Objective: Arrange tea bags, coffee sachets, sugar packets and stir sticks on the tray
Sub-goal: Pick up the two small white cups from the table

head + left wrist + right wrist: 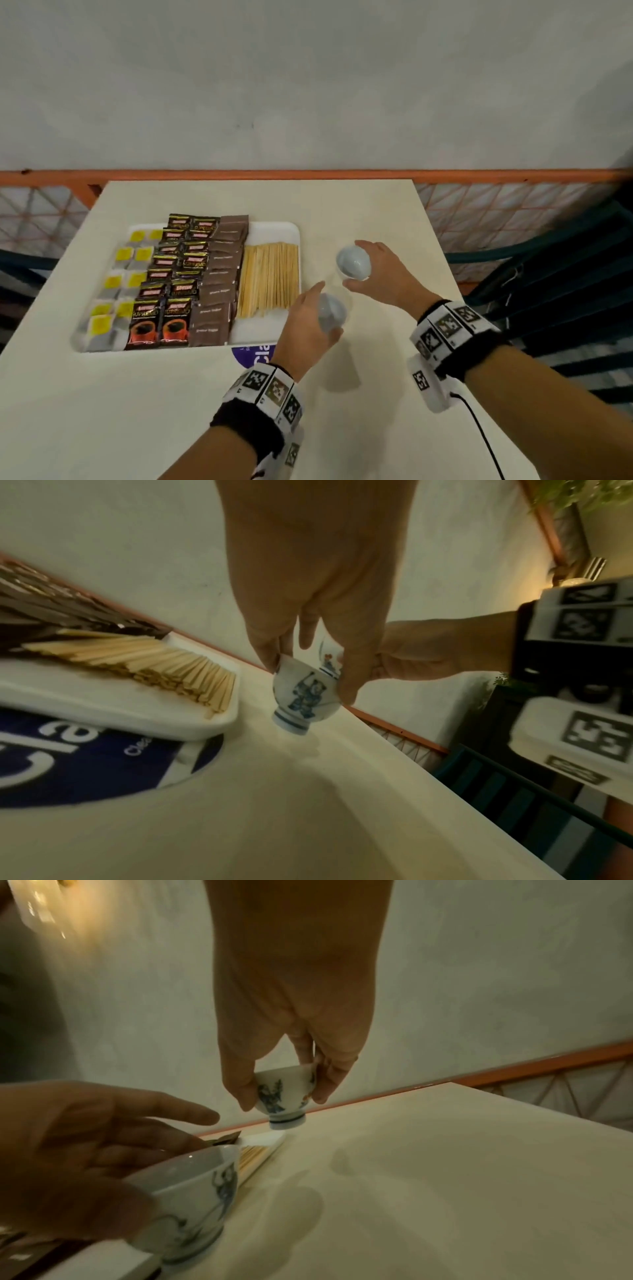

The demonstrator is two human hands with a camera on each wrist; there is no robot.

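Tray (274,334), left of both grips, already holds tea bags (113,284), coffee sachets (171,281), sugar packets (219,274), stir sticks (269,279). Left hand (305,329) and right hand (383,270) each hold a cup; arrangement appears complete.

Glossy glazed porcelain cups (303,693), pale wooden stir sticks (269,278), smooth matt table (359,205).

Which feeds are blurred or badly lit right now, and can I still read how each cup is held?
Head view: evenly lit, but the left hand and its cup smear with motion; the right hand and its cup are sharper. Left wrist view: dim and yellowish, grip on the painted cup readable. Right wrist view: dim, lamp glare top left, the near cup soft.
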